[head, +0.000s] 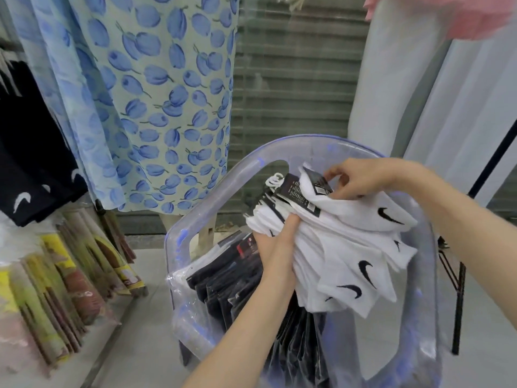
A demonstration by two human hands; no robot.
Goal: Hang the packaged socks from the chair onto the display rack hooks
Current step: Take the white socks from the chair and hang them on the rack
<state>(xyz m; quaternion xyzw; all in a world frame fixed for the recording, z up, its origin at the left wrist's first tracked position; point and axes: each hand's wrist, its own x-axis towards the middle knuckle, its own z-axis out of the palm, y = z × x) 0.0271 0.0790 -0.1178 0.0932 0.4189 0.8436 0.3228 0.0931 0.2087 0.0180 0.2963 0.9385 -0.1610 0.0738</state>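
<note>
Over the seat of a clear plastic chair [212,191]: one bundle of white socks [344,247], soft knit, each pair folded flat with a dark swoosh mark at the ankle and a black printed card band at the cuff end. White plastic hanger loops show at the far end of the bundle. The left hand [277,239] is clamped on the bundle's near edge from below, fingers sunk into the fabric. The right hand [361,177] pinches one black card label [319,180] at the top of the bundle between thumb and fingertips.

Beneath, on the seat: a row of dark socks [232,278] in glossy clear wrappers, stood on edge and fanned, partly inside a crumpled transparent bag.

Around the chair: a pale dress with blue fruit print [156,102] hanging behind left; dark socks with white swoosh marks [30,169] hanging far left; flat yellow and brown packets [56,278] ranked below them; a white garment [419,88] and a black rack leg [458,301] at right.
</note>
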